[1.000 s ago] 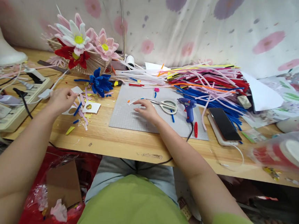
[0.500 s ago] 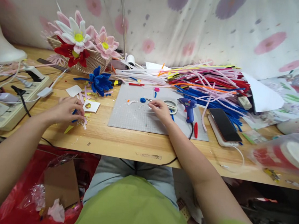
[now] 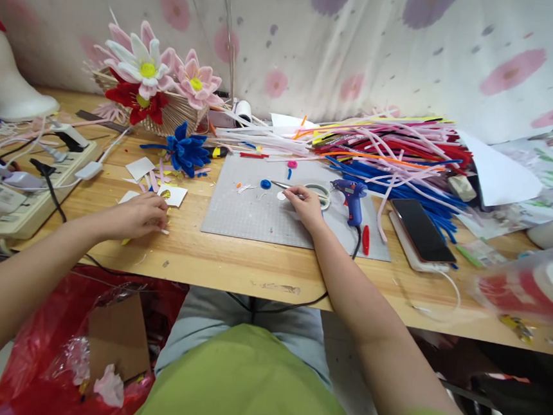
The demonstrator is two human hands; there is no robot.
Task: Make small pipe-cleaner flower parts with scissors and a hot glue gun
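My left hand (image 3: 143,216) is low over scraps on the left of the table, its fingers curled in, and a small pale bit (image 3: 165,231) sticks out by the fingertips. White card squares (image 3: 175,196), one with a hole, lie beside it. On the grey cutting mat (image 3: 237,217) my right hand (image 3: 304,207) has its fingers pressed together over the middle of a pair of scissors (image 3: 278,184), whose pale handles show behind it. A small white disc (image 3: 281,196) is at these fingertips; whether they grip anything is hidden. A blue oval piece (image 3: 265,184) lies near the blades.
A blue glue gun (image 3: 351,198) and a red clip-like piece (image 3: 366,240) are right of my hand, near a phone (image 3: 422,230). Pipe cleaners (image 3: 388,149) heap behind. A blue fuzzy flower (image 3: 188,151) and a power strip (image 3: 39,206) stand left.
My left hand has drawn down a little and closed over the loose scraps. My right hand has shifted slightly right, uncovering the white disc. The view has turned slightly.
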